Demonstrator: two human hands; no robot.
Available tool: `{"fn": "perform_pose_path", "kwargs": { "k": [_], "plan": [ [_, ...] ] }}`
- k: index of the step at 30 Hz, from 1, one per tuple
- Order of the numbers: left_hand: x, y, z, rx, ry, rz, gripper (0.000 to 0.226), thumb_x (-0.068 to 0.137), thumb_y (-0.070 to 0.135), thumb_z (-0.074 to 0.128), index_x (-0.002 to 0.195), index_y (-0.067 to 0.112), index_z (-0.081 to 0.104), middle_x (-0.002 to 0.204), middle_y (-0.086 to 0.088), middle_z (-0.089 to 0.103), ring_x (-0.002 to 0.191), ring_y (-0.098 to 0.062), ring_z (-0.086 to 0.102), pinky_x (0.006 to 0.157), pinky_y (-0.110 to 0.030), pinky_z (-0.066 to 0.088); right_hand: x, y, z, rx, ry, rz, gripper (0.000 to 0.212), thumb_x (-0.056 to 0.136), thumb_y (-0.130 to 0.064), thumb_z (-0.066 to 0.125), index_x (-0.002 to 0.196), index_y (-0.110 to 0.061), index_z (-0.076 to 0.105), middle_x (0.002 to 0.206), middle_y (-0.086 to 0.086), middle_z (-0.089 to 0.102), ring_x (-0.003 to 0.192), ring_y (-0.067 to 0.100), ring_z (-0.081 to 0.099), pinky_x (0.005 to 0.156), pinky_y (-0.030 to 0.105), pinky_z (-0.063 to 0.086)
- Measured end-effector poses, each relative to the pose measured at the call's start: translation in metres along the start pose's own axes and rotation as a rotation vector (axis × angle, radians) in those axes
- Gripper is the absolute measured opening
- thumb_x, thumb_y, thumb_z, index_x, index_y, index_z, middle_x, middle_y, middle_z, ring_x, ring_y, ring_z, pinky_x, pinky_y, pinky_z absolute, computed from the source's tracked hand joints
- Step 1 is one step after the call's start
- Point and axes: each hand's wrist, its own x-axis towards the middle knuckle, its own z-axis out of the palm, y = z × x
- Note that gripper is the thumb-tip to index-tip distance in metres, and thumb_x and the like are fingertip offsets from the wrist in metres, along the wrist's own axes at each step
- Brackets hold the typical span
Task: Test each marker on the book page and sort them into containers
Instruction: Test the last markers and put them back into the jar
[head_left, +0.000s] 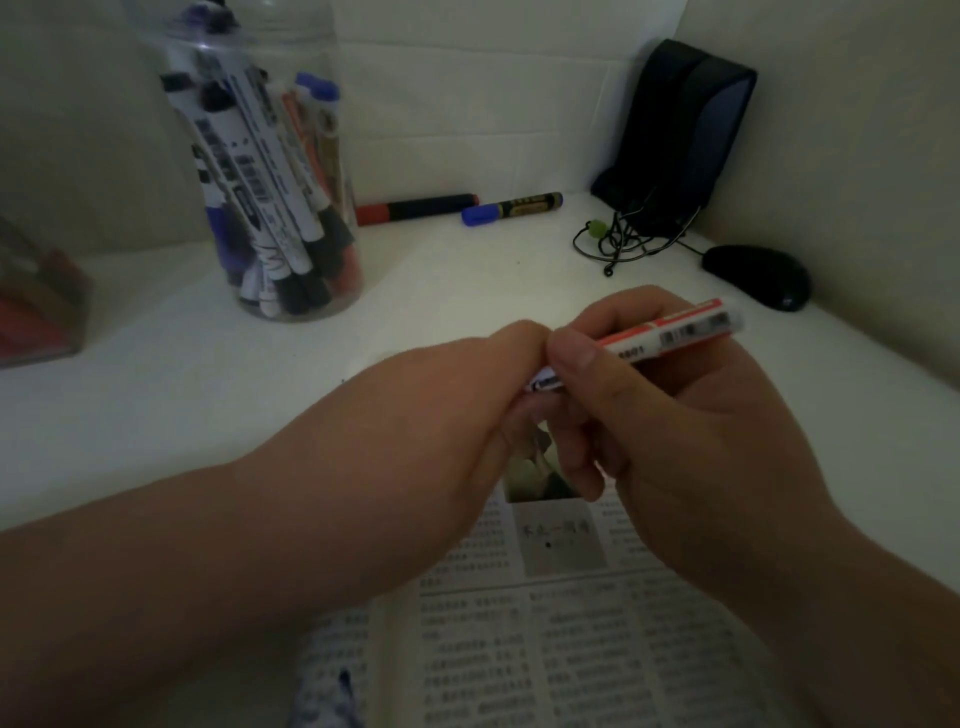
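Observation:
Both hands meet above the open book page (571, 649), which is printed with columns of text. My right hand (649, 415) grips a white marker with a red-orange band (675, 332), its rear end pointing up and right. My left hand (498, 395) is curled round the marker's other end, which is hidden inside the fingers. A tall clear jar (275, 171) at the back left holds several white markers with black, blue and red caps. At the far left edge stands a clear box (41, 306) with red things inside.
Two loose markers lie by the back wall: a black one with a red cap (415, 208) and a dark one with a blue cap (511, 209). A black pouch (680, 135), tangled cords (623, 241) and a black mouse (758, 275) occupy the right rear corner.

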Motion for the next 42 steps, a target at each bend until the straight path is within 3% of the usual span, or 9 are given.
{"fn": "perform_pose_path", "kwargs": {
  "k": [6, 10, 14, 18, 22, 27, 31, 38, 42],
  "plan": [
    [0.000, -0.006, -0.005, -0.080, 0.026, 0.039, 0.016, 0.105, 0.038, 0.041, 0.111, 0.033, 0.055, 0.071, 0.038, 0.050, 0.064, 0.018, 0.052, 0.059, 0.000, 0.036, 0.001, -0.001, 0.004, -0.030, 0.022, -0.054, 0.021, 0.089, -0.035, 0.062, 0.081, -0.015, 0.062, 0.057, 0.009, 0.057, 0.044, 0.022, 0.050, 0.043, 0.031, 0.046],
    [0.002, -0.005, -0.011, -0.137, 0.018, 0.033, 0.024, 0.097, 0.049, 0.046, 0.114, 0.037, 0.057, 0.072, 0.027, 0.059, 0.064, 0.005, 0.059, 0.057, -0.008, 0.041, 0.002, -0.007, -0.002, -0.036, -0.026, -0.098, 0.014, 0.087, -0.032, 0.066, 0.078, -0.021, 0.064, 0.059, 0.010, 0.059, 0.046, 0.024, 0.051, 0.044, 0.033, 0.045],
    [-0.001, -0.006, -0.008, -0.235, -0.079, -0.161, 0.049, 0.081, 0.072, 0.042, 0.125, 0.052, 0.033, 0.084, 0.007, 0.063, 0.068, -0.012, 0.062, 0.059, -0.023, 0.052, 0.013, -0.008, -0.037, 0.042, 0.134, -0.112, 0.011, 0.082, -0.016, 0.064, 0.074, -0.021, 0.070, 0.057, 0.005, 0.059, 0.047, 0.026, 0.051, 0.045, 0.027, 0.041],
    [-0.003, -0.014, -0.007, -0.271, -0.058, -0.271, 0.037, 0.083, 0.040, 0.050, 0.116, 0.051, 0.036, 0.088, 0.010, 0.059, 0.063, -0.006, 0.057, 0.059, -0.017, 0.049, 0.027, 0.000, -0.073, 0.093, 0.135, 0.085, 0.022, 0.086, -0.016, 0.054, 0.086, -0.008, 0.075, 0.068, 0.014, 0.067, 0.057, 0.028, 0.062, 0.048, 0.028, 0.049],
    [-0.004, -0.014, -0.007, -0.269, -0.089, -0.308, 0.041, 0.073, 0.021, 0.043, 0.106, 0.046, 0.039, 0.097, 0.015, 0.056, 0.074, -0.006, 0.057, 0.065, -0.018, 0.048, 0.028, 0.009, -0.072, -0.160, 0.051, 0.191, 0.011, 0.074, -0.024, 0.077, 0.083, -0.019, 0.076, 0.077, 0.010, 0.070, 0.072, 0.024, 0.067, 0.068, 0.035, 0.058],
    [-0.001, -0.022, -0.003, -0.220, 0.066, -0.334, 0.035, 0.088, 0.012, 0.038, 0.103, 0.043, 0.041, 0.101, 0.025, 0.056, 0.085, -0.002, 0.059, 0.070, -0.020, 0.051, 0.031, 0.014, -0.062, -0.340, 0.049, 0.147, 0.012, 0.076, -0.016, 0.075, 0.073, -0.019, 0.064, 0.062, 0.000, 0.065, 0.062, 0.014, 0.067, 0.062, 0.029, 0.046],
    [0.009, -0.038, -0.005, -0.256, 0.158, -0.383, 0.047, 0.098, 0.009, 0.050, 0.120, 0.048, 0.037, 0.100, 0.022, 0.065, 0.087, 0.004, 0.067, 0.070, -0.022, 0.058, 0.030, 0.015, -0.061, -0.401, 0.040, 0.147, 0.009, 0.082, -0.011, 0.075, 0.076, -0.015, 0.069, 0.066, 0.003, 0.069, 0.057, 0.007, 0.063, 0.055, 0.017, 0.045],
    [0.013, -0.039, -0.007, -0.597, 0.280, -0.497, 0.025, 0.089, 0.016, 0.068, 0.110, 0.022, 0.056, 0.091, 0.007, 0.076, 0.071, -0.016, 0.074, 0.058, -0.032, 0.061, 0.029, 0.011, -0.054, -0.596, 0.078, 0.170, 0.015, 0.090, -0.021, 0.066, 0.076, -0.021, 0.069, 0.056, -0.010, 0.065, 0.058, 0.002, 0.065, 0.061, 0.015, 0.045],
    [0.013, -0.044, -0.008, -0.494, 0.328, -0.466, 0.012, 0.092, 0.031, 0.063, 0.097, 0.021, 0.067, 0.075, 0.012, 0.074, 0.049, -0.006, 0.060, 0.045, -0.019, 0.049, 0.028, 0.009, -0.050, -0.618, 0.098, 0.167, 0.030, 0.092, -0.026, 0.065, 0.062, -0.029, 0.066, 0.056, -0.007, 0.065, 0.056, 0.003, 0.065, 0.060, 0.014, 0.046]
  ]
}}
